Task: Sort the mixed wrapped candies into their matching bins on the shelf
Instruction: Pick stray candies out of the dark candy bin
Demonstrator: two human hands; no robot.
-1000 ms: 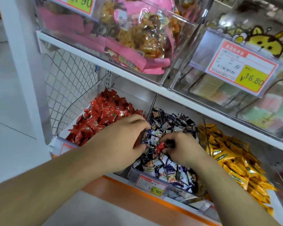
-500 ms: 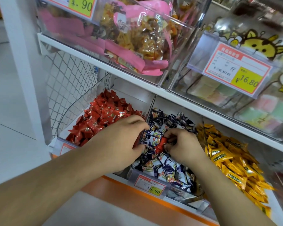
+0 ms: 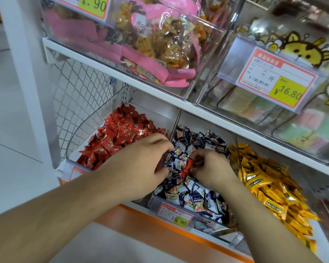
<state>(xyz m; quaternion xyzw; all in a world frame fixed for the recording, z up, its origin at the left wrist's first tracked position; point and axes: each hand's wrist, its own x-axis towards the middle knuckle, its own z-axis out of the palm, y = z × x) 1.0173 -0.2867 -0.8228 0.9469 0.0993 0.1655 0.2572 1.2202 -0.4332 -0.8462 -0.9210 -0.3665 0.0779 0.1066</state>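
The right hand [image 3: 211, 168] pinches a stray red candy [image 3: 186, 168] between thumb and fingertips, holding it just above the heap of dark blue candies [image 3: 190, 190] in the middle bin. It looks like the 1 piece out of place there, which would explain the narrow pinch: it lifts the single wrapper without dragging blue ones along. The left hand [image 3: 141, 164] lies over the divider [image 3: 176, 124] between the left and middle bins, fingers curled down into the edge of the blue heap; whether they hold anything I cannot tell. It seems placed to part the pile or to receive the red piece, since it lies on the side of the red candy bin [image 3: 118, 137], where that piece belongs. The yellow candy bin [image 3: 264, 179] lies to the right, untouched. A price tag [image 3: 176, 215] clips to the middle bin's front, and clear boxes with a second price tag [image 3: 273, 78] sit on the shelf [image 3: 160, 93] above.

Compared with 1 second ago, the red piece has come up out of the blue wrappers and shows more fully, the right hand has risen slightly toward the back of the bin, and the left hand has barely moved.
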